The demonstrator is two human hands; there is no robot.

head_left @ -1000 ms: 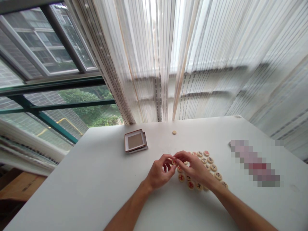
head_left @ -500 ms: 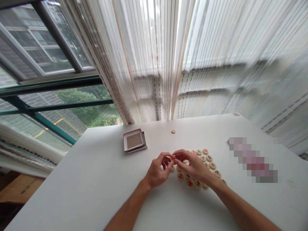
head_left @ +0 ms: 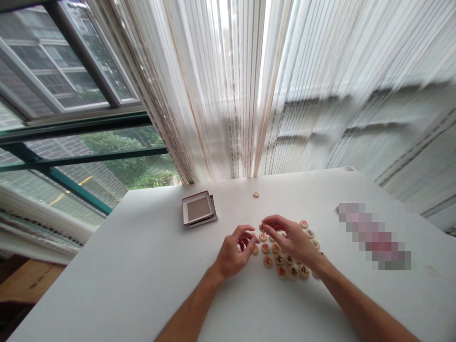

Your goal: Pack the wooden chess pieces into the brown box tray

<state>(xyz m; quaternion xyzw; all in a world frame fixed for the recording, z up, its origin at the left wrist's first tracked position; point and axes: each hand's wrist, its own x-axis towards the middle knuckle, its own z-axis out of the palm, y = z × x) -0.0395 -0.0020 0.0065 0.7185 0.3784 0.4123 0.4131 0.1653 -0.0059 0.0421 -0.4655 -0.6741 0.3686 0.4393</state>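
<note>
Several round wooden chess pieces [head_left: 285, 260] with red or black characters lie face up in a cluster on the white table [head_left: 142, 266]. My right hand [head_left: 290, 238] hovers over the cluster's far part, palm down, with its fingertips at the piece on the far left edge [head_left: 261, 228]. Just left of the cluster is my left hand [head_left: 234, 252], its fingers loosely curled and apart, with nothing between them. A gap separates the two hands.
One lone blank piece [head_left: 256, 194] lies farther back near the curtain. A small square cardboard box [head_left: 198, 209] sits to the left of the hands. A blurred-out object [head_left: 374, 235] lies on the right. Curtain and window stand behind the table.
Both hands held one piece between their fingertips; now they have parted. My right hand moved back over the cluster, and more pieces show in the near rows.
</note>
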